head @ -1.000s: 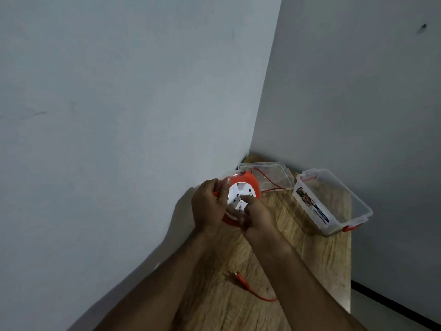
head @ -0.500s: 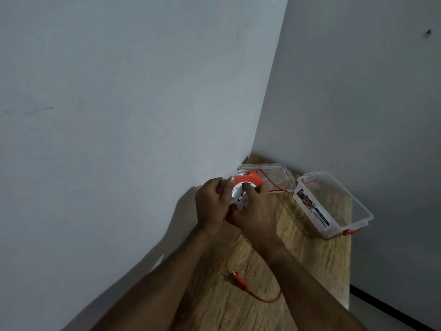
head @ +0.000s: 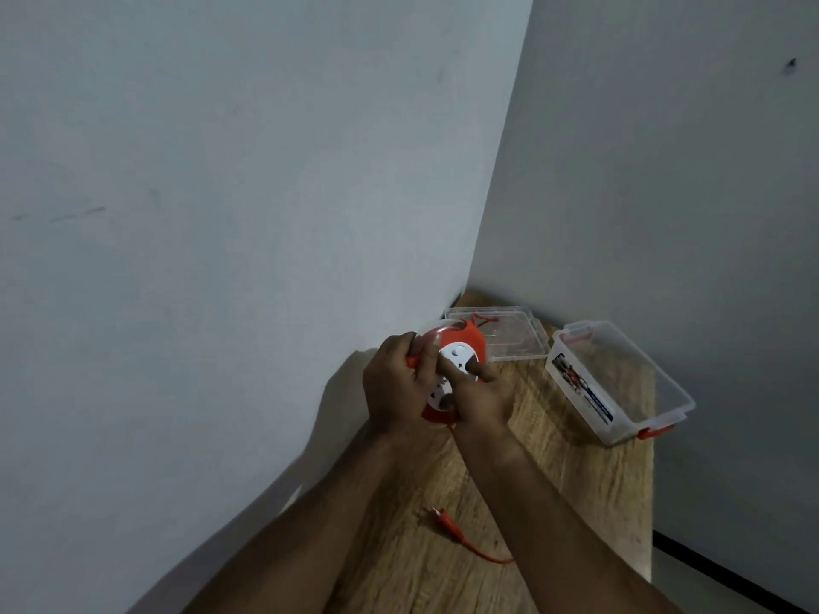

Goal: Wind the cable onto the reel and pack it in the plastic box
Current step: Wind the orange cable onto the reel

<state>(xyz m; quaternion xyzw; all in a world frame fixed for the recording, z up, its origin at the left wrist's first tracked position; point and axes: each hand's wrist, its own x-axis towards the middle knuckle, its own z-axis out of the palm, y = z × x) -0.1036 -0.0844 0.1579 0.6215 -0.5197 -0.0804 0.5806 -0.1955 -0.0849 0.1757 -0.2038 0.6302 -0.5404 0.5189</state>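
I hold an orange cable reel with a white socket face above the wooden table. My left hand grips its left rim. My right hand lies over the white face, fingers pressed on it. The thin orange cable trails down under my right forearm and ends in an orange plug lying on the table. A loop of cable shows behind the reel. The clear plastic box with orange latches stands open to the right.
The box's clear lid lies flat in the table's far corner, behind the reel. Grey walls close in at the left and at the back. The table's right edge drops to the floor.
My right hand has shifted on the reel's face, from covering it to fingers pressing near its middle. The loop of cable on the lid has shortened toward the reel. The plug stays put.
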